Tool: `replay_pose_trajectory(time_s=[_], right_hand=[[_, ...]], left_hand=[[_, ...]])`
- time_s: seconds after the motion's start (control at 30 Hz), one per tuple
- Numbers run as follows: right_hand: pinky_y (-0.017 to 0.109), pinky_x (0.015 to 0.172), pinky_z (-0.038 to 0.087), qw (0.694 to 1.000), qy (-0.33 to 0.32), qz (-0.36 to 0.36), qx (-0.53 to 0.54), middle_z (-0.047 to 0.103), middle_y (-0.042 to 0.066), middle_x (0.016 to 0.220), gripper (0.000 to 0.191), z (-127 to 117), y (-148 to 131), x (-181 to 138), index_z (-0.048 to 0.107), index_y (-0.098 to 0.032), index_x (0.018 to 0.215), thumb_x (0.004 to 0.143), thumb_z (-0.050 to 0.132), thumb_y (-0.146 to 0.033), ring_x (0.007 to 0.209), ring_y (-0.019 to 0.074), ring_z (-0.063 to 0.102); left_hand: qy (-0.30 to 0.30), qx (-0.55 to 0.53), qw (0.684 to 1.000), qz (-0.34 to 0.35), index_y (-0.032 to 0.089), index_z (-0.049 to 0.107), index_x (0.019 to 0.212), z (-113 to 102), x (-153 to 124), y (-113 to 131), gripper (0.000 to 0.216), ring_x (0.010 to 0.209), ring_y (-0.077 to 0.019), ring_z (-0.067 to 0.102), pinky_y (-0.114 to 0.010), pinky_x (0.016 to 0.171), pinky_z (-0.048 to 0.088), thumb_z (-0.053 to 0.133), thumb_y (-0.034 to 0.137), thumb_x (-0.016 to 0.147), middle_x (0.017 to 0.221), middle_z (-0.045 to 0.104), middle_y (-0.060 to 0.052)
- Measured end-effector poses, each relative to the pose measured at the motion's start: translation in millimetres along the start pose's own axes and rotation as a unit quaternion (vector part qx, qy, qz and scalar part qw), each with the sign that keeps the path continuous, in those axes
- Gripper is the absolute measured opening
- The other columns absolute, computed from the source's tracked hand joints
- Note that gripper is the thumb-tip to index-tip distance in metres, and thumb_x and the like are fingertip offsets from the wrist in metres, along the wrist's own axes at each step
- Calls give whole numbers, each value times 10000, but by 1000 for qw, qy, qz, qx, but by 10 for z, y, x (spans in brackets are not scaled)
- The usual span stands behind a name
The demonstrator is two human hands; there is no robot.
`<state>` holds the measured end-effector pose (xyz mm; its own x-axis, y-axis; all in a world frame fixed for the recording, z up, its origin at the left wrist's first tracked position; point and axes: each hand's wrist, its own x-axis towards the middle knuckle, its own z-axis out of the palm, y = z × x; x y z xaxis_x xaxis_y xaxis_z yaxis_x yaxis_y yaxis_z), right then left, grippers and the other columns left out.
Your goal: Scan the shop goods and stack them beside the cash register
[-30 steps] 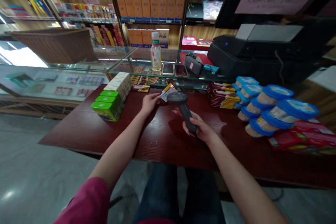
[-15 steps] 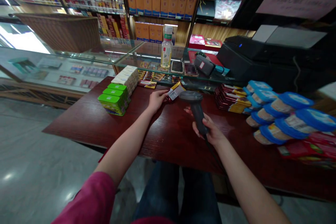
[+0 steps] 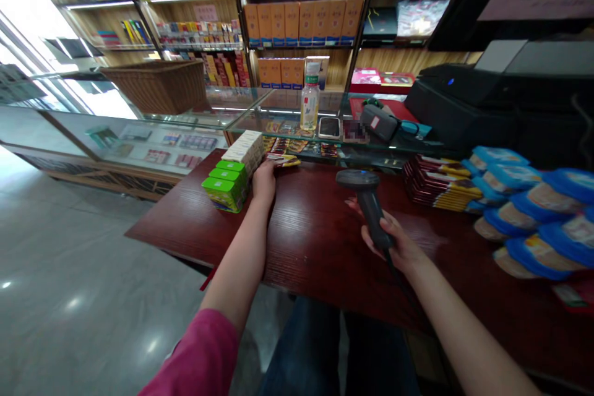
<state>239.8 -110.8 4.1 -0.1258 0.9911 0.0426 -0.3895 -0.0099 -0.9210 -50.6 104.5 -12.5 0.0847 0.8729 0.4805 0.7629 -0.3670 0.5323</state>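
Note:
My right hand [image 3: 394,241] is closed round the grip of a black barcode scanner [image 3: 366,198], held upright above the dark red table [image 3: 306,241]. My left hand [image 3: 263,180] reaches to the table's far left part. It rests at a small red and yellow packet [image 3: 284,161] lying flat under the glass counter's edge. Its fingers are partly hidden, so the grip is unclear. White boxes [image 3: 245,147] and green boxes [image 3: 226,184] stand just left of that hand.
A stack of dark red packets [image 3: 431,182] and blue-lidded tubs [image 3: 524,204] fill the table's right side. On the glass counter [image 3: 223,112] stand a bottle [image 3: 310,98], a phone [image 3: 329,127] and a black till machine [image 3: 468,99]. A wicker basket [image 3: 162,83] sits at the left.
My left hand carried the packet away from the scanner to the left and set it down by the white boxes. The view swung left. The scanner stayed in my right hand.

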Motion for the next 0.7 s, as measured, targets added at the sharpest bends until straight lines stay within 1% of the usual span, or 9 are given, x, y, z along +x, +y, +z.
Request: replay_pose_trajectory(time_s=[0.03,0.1,0.17,0.27,0.3,0.37,0.47,0.6,0.7], right_hand=[[198,296,310,1000,1,0,-1,746,174,1276,497,-2,4,4,759,-242,1213,804,811,-519,440,81,518],[197,291,315,1000,8,-8,-5,710,177,1353,472,-9,17,13,762,-253,1197,808,800,-517,442,79,522],[197,287,323,1000,19,-17,-8,644,175,1462,462,-17,31,20,766,-266,1187,799,799,-515,450,78,538],[198,283,326,1000,20,-1,-15,626,183,1485,524,-27,42,21,756,-274,1244,790,804,-530,447,80,541],[200,283,330,1000,21,2,-17,635,184,1475,541,-30,43,20,750,-277,1264,790,803,-532,448,84,542],[206,286,340,999,23,4,-22,649,177,1461,536,-37,43,17,750,-283,1270,797,796,-530,454,92,546],[204,287,339,999,25,7,-27,667,168,1441,488,-47,43,16,770,-280,1224,806,787,-531,455,93,538],[192,290,338,999,31,13,-25,662,169,1449,486,-44,43,17,767,-279,1234,816,778,-528,454,86,528],[182,303,354,999,31,7,-20,640,161,1480,479,-23,39,16,764,-293,1241,820,777,-521,468,83,551]], left_hand=[[-8,31,999,-11,209,749,1186,4,2,12,491,1327,-240,641,-367,1104,510,443,-54,906,1386,702,-115],[-17,93,995,-26,166,710,1277,25,1,71,541,1435,-252,551,-379,1155,467,417,-77,893,1464,643,-156],[-23,142,990,-7,114,642,1381,60,-24,166,537,1492,-261,482,-388,1203,417,414,-47,922,1511,596,-187],[-48,185,980,50,127,590,1449,138,-112,322,459,1432,-297,535,-430,1195,425,452,127,1012,1521,587,-183],[-59,196,977,55,145,588,1454,165,-145,362,447,1404,-312,554,-450,1174,444,479,196,1024,1513,593,-182],[-76,214,973,45,166,573,1472,214,-190,403,473,1397,-343,553,-487,1155,456,531,307,1023,1522,582,-190],[-89,228,969,20,161,535,1509,253,-166,361,542,1469,-371,482,-533,1213,387,541,401,1023,1587,512,-202],[-107,208,972,-5,177,487,1546,264,-14,216,586,1532,-369,407,-570,1255,320,514,455,1031,1643,440,-191],[-115,191,975,2,141,490,1537,274,105,128,595,1553,-363,373,-545,1270,309,518,452,1030,1655,418,-199]])
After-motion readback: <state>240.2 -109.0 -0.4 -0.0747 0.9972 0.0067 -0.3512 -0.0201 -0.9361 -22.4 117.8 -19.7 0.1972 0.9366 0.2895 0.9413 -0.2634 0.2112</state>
